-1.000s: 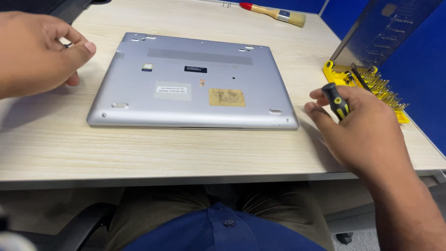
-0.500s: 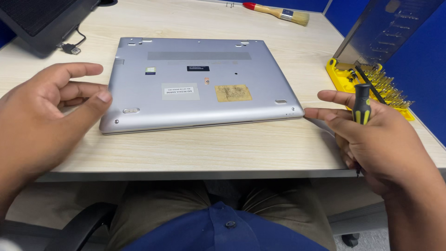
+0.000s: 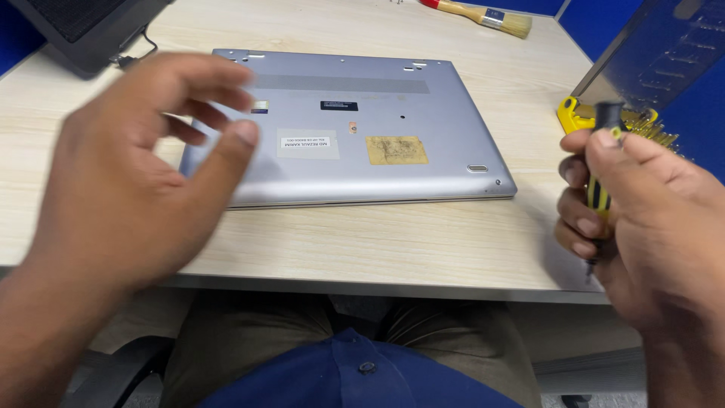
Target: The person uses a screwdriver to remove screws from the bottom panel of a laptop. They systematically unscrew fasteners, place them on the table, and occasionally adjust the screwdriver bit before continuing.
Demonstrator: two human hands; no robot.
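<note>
A silver laptop (image 3: 377, 121) lies upside down on the wooden table (image 3: 362, 242), its base panel with stickers facing up. My left hand (image 3: 136, 181) hovers in front of the laptop's left half, fingers spread and holding nothing. My right hand (image 3: 642, 219) is raised at the table's right front corner, closed around a black and yellow screwdriver (image 3: 602, 174) held upright with its tip pointing down.
A yellow rack of screwdriver bits (image 3: 627, 121) stands at the right, with a clear lid (image 3: 657, 53) tilted up behind it. A paintbrush with a red handle (image 3: 483, 15) lies at the back. A dark laptop (image 3: 83, 23) with a cable sits back left.
My left hand has come from the laptop's far left corner toward me and opened wide. My right hand has lifted the screwdriver off the table and turned it upright.
</note>
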